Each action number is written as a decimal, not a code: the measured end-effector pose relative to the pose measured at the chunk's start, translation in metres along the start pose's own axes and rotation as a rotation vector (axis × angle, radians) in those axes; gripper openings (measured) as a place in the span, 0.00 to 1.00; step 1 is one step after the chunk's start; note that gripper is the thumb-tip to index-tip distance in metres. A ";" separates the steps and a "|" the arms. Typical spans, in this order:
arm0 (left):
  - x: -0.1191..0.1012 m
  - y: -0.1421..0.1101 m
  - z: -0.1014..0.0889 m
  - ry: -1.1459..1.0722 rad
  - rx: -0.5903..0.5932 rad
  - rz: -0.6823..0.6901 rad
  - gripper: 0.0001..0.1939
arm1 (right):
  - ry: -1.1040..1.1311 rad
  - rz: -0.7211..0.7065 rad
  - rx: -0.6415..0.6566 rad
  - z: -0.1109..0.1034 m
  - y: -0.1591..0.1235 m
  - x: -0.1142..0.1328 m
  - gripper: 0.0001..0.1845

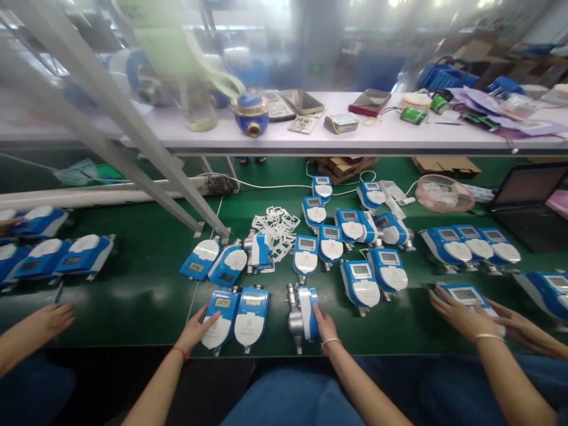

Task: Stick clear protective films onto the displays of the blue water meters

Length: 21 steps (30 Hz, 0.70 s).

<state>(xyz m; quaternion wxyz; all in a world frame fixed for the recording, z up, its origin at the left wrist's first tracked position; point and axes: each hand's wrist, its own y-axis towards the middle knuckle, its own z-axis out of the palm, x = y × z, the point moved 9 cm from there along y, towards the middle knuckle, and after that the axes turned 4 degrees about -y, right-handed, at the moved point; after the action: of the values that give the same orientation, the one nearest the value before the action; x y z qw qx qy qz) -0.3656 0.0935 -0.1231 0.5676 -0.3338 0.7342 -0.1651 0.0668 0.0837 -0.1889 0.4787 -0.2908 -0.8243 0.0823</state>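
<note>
In the head view, hazy sheeting [293, 41] blurred what stood beyond the shelf [293, 137], and the frame's edge cut off a meter [7, 260] far left of the hands. The left hand [195, 332] was half open, thumb over a blue-and-white meter [219, 331] on the bench [146, 319]; the right hand [326, 328], loosely curled, touched a side-lying meter [307, 316]. How firmly either gripped could not be told. Beyond the right hand, rightward, a pink basket [422, 194] held indistinct white pieces [444, 194].
</note>
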 end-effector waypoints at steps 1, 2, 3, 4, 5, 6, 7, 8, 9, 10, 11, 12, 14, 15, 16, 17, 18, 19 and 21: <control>0.002 0.001 0.000 -0.022 0.011 -0.009 0.27 | 0.032 0.031 0.022 0.008 -0.001 -0.002 0.15; 0.003 0.001 0.001 -0.041 0.019 -0.022 0.27 | 0.067 0.058 0.035 0.013 -0.003 -0.004 0.15; 0.005 0.002 0.001 -0.059 0.027 -0.034 0.26 | 0.097 0.073 0.039 0.017 -0.006 -0.004 0.15; 0.007 0.002 0.002 -0.078 0.036 -0.045 0.25 | 0.126 0.082 0.039 0.020 -0.010 -0.003 0.15; 0.009 0.002 0.003 -0.096 0.047 -0.054 0.24 | 0.156 0.088 0.040 0.025 -0.014 -0.001 0.16; 0.010 0.003 0.004 -0.114 0.059 -0.064 0.23 | 0.187 0.094 0.044 0.030 -0.018 0.001 0.16; 0.012 0.003 0.005 -0.131 0.070 -0.074 0.22 | 0.218 0.101 0.051 0.037 -0.023 0.004 0.16; 0.013 0.004 0.006 -0.147 0.080 -0.082 0.22 | 0.251 0.108 0.063 0.045 -0.027 0.008 0.17; 0.013 0.004 0.005 -0.164 0.084 -0.090 0.21 | 0.287 0.115 0.083 0.054 -0.031 0.013 0.17; 0.014 0.005 0.004 -0.180 0.085 -0.097 0.20 | 0.327 0.120 0.113 0.064 -0.034 0.018 0.18; 0.014 0.006 0.002 -0.195 0.083 -0.104 0.19 | 0.371 0.122 0.153 0.075 -0.038 0.024 0.18; 0.015 0.007 0.001 -0.211 0.082 -0.113 0.18 | 0.417 0.124 0.199 0.085 -0.042 0.030 0.18; 0.017 0.008 -0.001 -0.239 0.083 -0.134 0.16 | 0.503 0.129 0.286 0.099 -0.050 0.039 0.17; 0.018 0.007 0.000 -0.252 0.083 -0.145 0.16 | 0.539 0.133 0.316 0.102 -0.053 0.041 0.16; 0.019 0.006 0.002 -0.266 0.081 -0.152 0.15 | 0.570 0.141 0.333 0.102 -0.055 0.041 0.16; 0.021 0.004 0.005 -0.279 0.077 -0.157 0.15 | 0.595 0.150 0.340 0.099 -0.057 0.040 0.15; 0.023 0.001 0.010 -0.293 0.073 -0.159 0.16 | 0.616 0.161 0.341 0.094 -0.057 0.037 0.15; 0.024 -0.002 0.016 -0.308 0.070 -0.158 0.17 | 0.633 0.173 0.336 0.087 -0.057 0.034 0.14; 0.027 -0.009 0.035 -0.337 0.073 -0.151 0.19 | 0.654 0.195 0.317 0.068 -0.053 0.024 0.14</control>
<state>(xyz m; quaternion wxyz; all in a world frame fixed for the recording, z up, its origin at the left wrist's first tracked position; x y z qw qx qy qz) -0.3335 0.0732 -0.1476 0.6804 -0.3902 0.5949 -0.1755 -0.0204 0.0631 -0.1852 0.7457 -0.3011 -0.5732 0.1571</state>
